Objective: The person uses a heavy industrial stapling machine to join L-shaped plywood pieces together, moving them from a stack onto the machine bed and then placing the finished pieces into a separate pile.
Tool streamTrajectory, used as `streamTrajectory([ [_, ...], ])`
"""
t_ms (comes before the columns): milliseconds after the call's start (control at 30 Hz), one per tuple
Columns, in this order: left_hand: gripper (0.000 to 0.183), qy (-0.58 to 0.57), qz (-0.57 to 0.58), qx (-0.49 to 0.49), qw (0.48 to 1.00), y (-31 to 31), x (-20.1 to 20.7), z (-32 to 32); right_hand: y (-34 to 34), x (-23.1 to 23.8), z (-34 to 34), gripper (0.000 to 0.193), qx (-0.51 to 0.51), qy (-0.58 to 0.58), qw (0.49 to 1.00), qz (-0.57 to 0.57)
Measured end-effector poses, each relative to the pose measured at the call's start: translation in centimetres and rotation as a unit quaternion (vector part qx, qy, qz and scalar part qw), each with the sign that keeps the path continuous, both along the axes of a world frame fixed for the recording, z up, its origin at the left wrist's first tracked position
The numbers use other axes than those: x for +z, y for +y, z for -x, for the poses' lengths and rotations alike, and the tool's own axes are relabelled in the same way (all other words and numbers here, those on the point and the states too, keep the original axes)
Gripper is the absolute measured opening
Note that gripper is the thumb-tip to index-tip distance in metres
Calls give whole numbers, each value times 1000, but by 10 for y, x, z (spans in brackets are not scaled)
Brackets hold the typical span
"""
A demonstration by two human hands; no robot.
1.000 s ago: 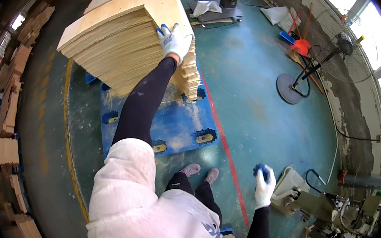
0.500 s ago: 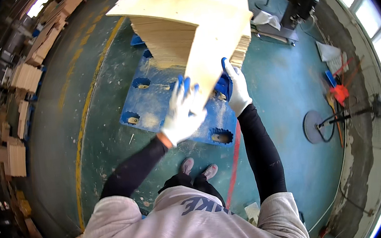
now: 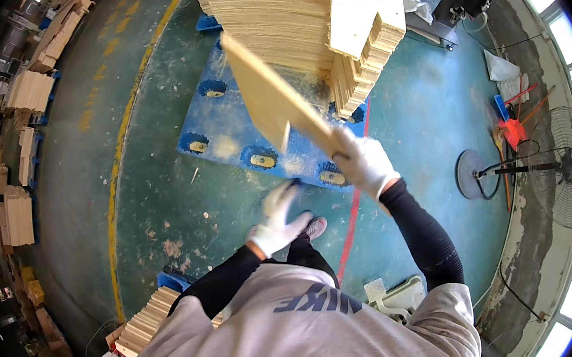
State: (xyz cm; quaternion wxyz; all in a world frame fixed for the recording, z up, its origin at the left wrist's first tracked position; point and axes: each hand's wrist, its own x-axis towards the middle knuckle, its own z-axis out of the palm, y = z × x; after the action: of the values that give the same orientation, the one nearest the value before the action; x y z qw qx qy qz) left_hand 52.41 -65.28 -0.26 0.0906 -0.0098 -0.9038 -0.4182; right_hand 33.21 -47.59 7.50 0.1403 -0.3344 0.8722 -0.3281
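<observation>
left hand [image 3: 277, 220] blurred, right hand [image 3: 367, 163] around panel [image 3: 268, 96]

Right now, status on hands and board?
Right hand gripping board. Left hand open, empty. Board tilted over blue pallet; wood stack just beyond.

Held board [image 3: 259, 97]: pale wood yellow
Pallet [image 3: 231, 132]: blue
Gloves [image 3: 371, 167]: white
Sleeves [image 3: 421, 233]: black
Shirt [image 3: 270, 346]: light grey, dark lettering [image 3: 320, 301]
Floor [image 3: 409, 143]: blue-green; yellow line [image 3: 115, 187] at left, red line [image 3: 353, 229] near centre
</observation>
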Motion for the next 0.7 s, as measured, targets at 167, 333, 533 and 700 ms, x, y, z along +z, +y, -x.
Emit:
streamTrajectory([
  [167, 90, -21, 140, 72, 987, -93, 4, 44, 16, -61, -2, 28, 43, 37, 992, -111],
  [333, 76, 3, 447, -238, 862, -132, 50, 159, 33, -61, -61, 28, -33, 52, 990, -129],
  [533, 25, 8, 419, -512, 750, -12, 58, 219, 121, -51, -134, 18, -354, 222, 900, -125],
  [700, 26, 23, 333, -621, 709, 138, 67, 169, 151, -78, -301, 38, -634, 224, 738, -56],
])
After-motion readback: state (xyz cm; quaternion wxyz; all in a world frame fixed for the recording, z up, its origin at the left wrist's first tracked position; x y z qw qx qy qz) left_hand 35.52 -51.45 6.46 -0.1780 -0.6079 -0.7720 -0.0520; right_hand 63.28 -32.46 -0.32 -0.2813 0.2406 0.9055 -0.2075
